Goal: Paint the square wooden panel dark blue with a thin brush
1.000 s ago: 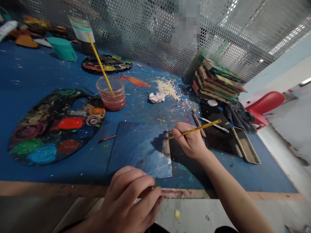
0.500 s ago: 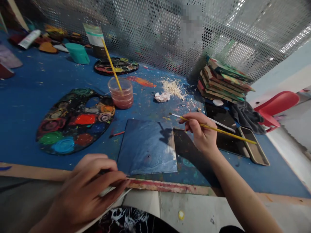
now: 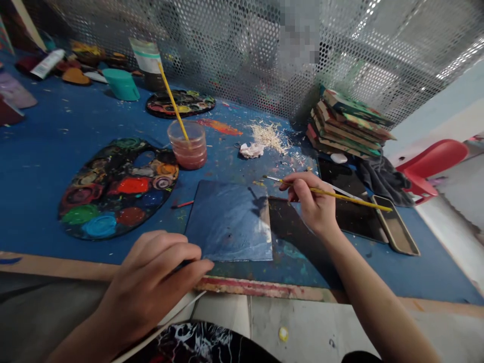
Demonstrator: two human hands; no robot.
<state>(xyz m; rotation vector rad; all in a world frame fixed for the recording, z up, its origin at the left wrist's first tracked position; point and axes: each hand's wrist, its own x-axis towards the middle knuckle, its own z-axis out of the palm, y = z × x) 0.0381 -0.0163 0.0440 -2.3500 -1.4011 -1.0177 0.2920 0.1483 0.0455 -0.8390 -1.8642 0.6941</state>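
Observation:
My right hand [image 3: 312, 201] pinches a thin paintbrush [image 3: 350, 200] with a yellow handle. The brush's bristle tip points left, above the far right corner of a small square board painted dark blue [image 3: 227, 222]. The hand's shadow falls on the board's right side, where a pale unpainted strip shows. My left hand [image 3: 162, 277] has its fingers curled at the board's near left corner, thumb along the near edge; the fingertips are partly hidden. Left of the board lies a palette [image 3: 121, 212] with red, green, blue and brown paint. A cup of pinkish water [image 3: 190, 151] holds another yellow brush [image 3: 173, 101].
Behind are a second palette [image 3: 181, 108], a teal cup [image 3: 121, 84], crumpled tissue [image 3: 251, 150] and pale shavings [image 3: 270, 137]. At right lie a dark tablet [image 3: 344, 179], a phone case [image 3: 397, 232] and stacked painted boards [image 3: 348, 126]. A perforated metal screen [image 3: 234, 55] borders the table.
The board has shifted slightly away from me. My left hand has moved up and right against its near left corner. My right hand and brush have moved slightly left.

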